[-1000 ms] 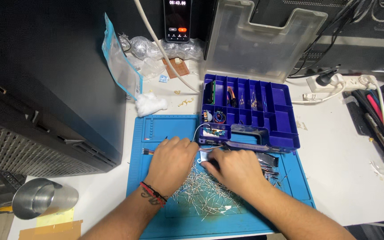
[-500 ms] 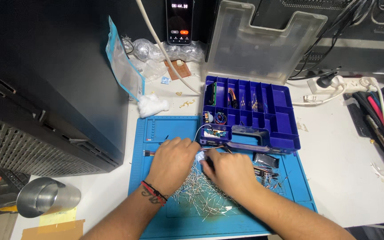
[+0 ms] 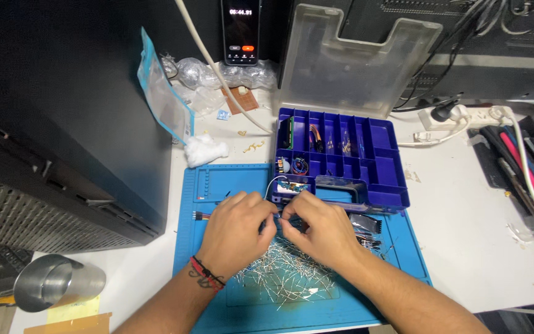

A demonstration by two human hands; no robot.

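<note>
Small part (image 3: 278, 218) pinched between fingers (image 3: 266, 214)

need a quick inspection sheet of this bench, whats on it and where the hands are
surface: white table with a blue rubber work mat at the front.
job's things: heap of thin silvery metal pins on the mat; whatever the fingertips pinch is too small to tell.
clutter: open blue plastic compartment box with its clear lid up, white cotton wad, clear zip bag, shiny metal cup.
grippers: left hand and right hand meet fingertip to fingertip above the pins.
cables: thick white cable across the back; white power strip at right.
surroundings: black computer case at left, upright phone at the back.
</note>
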